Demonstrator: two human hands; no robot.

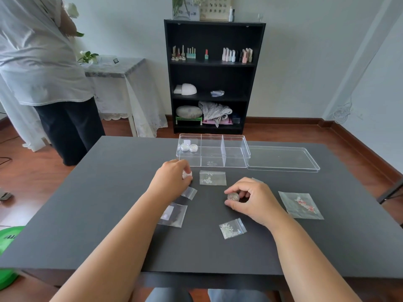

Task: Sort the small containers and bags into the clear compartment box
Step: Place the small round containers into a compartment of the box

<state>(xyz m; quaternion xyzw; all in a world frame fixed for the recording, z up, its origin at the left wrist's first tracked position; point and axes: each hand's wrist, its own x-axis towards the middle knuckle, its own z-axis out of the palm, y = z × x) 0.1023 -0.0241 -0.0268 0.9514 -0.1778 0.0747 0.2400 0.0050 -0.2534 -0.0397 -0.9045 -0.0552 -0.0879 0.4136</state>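
The clear compartment box [234, 163] stands open at the far middle of the dark table. Two small round jars [189, 147] sit in its left compartment. My left hand [172, 178] is closed on a small white round container [187, 174] just in front of the box. My right hand [254, 198] pinches a small round glittery jar [233, 197] at table level. Several small clear bags lie around: one with white beads [212, 178], one near my right wrist [232, 228], a larger one with red and white pieces [300, 205], and two under my left forearm [173, 214].
The box's clear lid [283, 159] lies flat to the right of the box. A person in a white top [43, 62] stands at the far left beside a small cloth-covered table [117, 68]. A black shelf unit [212, 77] stands behind the table.
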